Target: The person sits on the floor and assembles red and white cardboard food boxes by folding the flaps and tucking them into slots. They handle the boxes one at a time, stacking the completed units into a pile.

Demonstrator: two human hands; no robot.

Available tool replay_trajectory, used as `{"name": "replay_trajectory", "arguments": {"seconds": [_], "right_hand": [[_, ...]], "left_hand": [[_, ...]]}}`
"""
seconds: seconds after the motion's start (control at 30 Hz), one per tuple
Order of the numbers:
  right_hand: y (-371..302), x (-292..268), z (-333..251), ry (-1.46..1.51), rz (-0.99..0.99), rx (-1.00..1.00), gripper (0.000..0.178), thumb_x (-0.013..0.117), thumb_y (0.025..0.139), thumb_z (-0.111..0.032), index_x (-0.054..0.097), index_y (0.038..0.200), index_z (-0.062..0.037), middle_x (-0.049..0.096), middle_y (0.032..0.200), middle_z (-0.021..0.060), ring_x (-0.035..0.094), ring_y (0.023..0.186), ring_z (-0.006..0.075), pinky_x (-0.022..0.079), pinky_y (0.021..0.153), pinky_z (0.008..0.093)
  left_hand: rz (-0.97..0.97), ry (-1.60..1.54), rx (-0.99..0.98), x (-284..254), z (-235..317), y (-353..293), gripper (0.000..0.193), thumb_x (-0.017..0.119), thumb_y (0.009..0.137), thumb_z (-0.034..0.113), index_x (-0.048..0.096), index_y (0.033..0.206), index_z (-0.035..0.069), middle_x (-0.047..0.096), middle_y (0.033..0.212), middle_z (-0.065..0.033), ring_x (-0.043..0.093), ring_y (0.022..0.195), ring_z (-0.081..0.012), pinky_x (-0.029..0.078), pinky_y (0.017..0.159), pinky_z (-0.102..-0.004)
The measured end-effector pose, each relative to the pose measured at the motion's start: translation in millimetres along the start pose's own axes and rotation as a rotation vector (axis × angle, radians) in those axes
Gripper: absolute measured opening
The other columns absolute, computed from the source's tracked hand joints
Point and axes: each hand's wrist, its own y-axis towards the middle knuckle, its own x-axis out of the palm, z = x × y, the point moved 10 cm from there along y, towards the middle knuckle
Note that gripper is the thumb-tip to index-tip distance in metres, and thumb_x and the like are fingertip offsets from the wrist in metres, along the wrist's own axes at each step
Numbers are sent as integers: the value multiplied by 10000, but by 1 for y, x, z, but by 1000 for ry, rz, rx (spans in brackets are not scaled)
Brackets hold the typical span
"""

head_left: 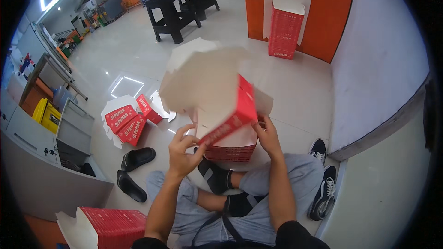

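Note:
A red and white cardboard food box (229, 122), partly folded with its large pale flaps spread open, is tilted up in front of me. My left hand (185, 151) pinches its lower left corner between thumb and finger, the other fingers raised. At its right corner, my right hand (268, 136) is closed on the edge. Motion slightly blurs the box's upper flap. Directly beneath stands a stack of nested red boxes (230, 153), its top mostly hidden by the held box.
Loose folded boxes (124, 123) lie on the floor at left, near black slippers (138, 158). Another nested stack (117, 226) is at lower left, and a tall one (285, 32) stands against the orange panel. Black sneakers (323, 196) sit by the right wall; black stools (170, 16) stand farther off.

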Motion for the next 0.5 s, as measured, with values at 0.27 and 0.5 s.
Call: {"name": "replay_trajectory", "arguments": {"seconds": [0.27, 0.5], "right_hand": [[-7, -10, -33, -105, 173, -121, 550, 739, 921, -240, 551, 1368, 19, 596, 1271, 127, 658, 1041, 220, 545, 899, 344], [-14, -13, -56, -251, 304, -248, 517, 789, 845, -142, 596, 1297, 17, 600, 1150, 104, 669, 923, 174, 566, 690, 264]], "left_hand": [[-245, 176, 102, 13, -2, 23, 171, 852, 782, 74, 701, 833, 12, 642, 1284, -179, 757, 861, -269, 604, 753, -372], [-324, 367, -27, 12, -3, 26, 193, 856, 760, 115, 693, 832, 39, 636, 1306, -160, 707, 977, -309, 573, 816, -411]]}}
